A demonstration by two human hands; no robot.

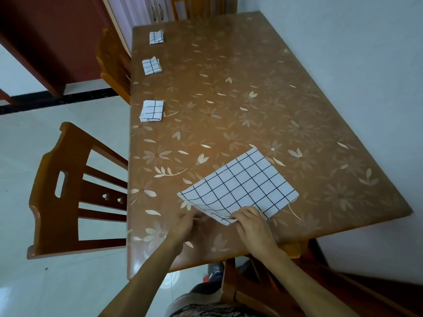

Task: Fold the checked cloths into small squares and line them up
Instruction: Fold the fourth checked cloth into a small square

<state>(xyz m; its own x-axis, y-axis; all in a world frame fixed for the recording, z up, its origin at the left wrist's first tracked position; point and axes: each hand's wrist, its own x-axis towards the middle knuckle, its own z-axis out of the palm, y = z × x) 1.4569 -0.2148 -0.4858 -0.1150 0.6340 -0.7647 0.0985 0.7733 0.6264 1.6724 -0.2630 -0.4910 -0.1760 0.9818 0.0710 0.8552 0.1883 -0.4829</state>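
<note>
A white cloth with black checks (240, 185) lies folded once into a wide rectangle near the table's front edge. My right hand (251, 225) pinches its near corner, fingers curled over the edge. My left hand (183, 225) is at the cloth's near left edge, blurred; its fingers reach the edge, but whether they hold it is unclear. Three small folded checked squares sit in a line along the table's left edge: the nearest (152, 110), the middle one (151, 65) and the farthest (156, 37).
The brown table (263, 99) has a glossy flower-patterned cover. A wooden chair (68, 191) stands at the near left side, another chair (113, 65) farther back. A white wall runs along the table's right side.
</note>
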